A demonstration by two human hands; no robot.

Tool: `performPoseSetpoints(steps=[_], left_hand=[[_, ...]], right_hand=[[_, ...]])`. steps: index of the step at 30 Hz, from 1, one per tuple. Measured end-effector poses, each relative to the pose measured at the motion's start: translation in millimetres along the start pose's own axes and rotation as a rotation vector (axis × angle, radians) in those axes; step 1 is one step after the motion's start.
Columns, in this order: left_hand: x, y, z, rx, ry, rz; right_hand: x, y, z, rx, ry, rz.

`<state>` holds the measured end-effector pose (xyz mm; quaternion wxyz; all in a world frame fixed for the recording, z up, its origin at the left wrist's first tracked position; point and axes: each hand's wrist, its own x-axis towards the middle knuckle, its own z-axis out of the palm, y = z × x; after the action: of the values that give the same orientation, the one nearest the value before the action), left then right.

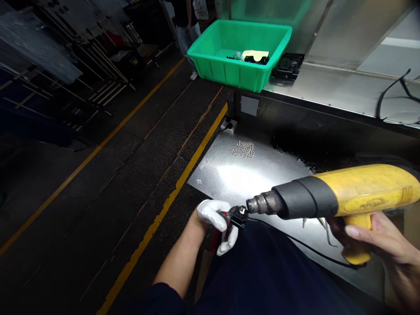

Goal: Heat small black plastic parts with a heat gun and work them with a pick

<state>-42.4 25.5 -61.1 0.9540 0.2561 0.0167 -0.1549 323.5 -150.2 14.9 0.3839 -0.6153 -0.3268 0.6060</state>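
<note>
My left hand (215,218), in a white glove, is closed around red-handled pliers (215,238). At the pliers' jaws sits a small black part (239,217) with a shiny metal piece on top. My bare right hand (380,238) grips the handle of a yellow heat gun (370,188). Its metal nozzle points left and ends close beside the black part. Whether nozzle and part touch, I cannot tell. From the handle, a black cable (305,243) runs left across my lap.
Small shiny metal pieces (243,149) lie grouped on the metal table (213,175). Dark small parts (308,165) are strewn at its back. A green bin (226,72), black parts (288,65) and glasses (393,100) rest on the shelf above. A person (185,26) stands beyond.
</note>
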Motion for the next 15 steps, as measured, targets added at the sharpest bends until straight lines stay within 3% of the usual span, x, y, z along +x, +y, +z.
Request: performPoseSetpoints(steps=[8,15], left_hand=[[-1,-2,-2.4,0.003,0.024,-0.012],[0,-2,-2.6,0.013,-0.013,0.016]], right_hand=[[-1,3,-1,0.014,0.002,-0.002],[-11,-21,26,-0.025,0.251,-0.016]])
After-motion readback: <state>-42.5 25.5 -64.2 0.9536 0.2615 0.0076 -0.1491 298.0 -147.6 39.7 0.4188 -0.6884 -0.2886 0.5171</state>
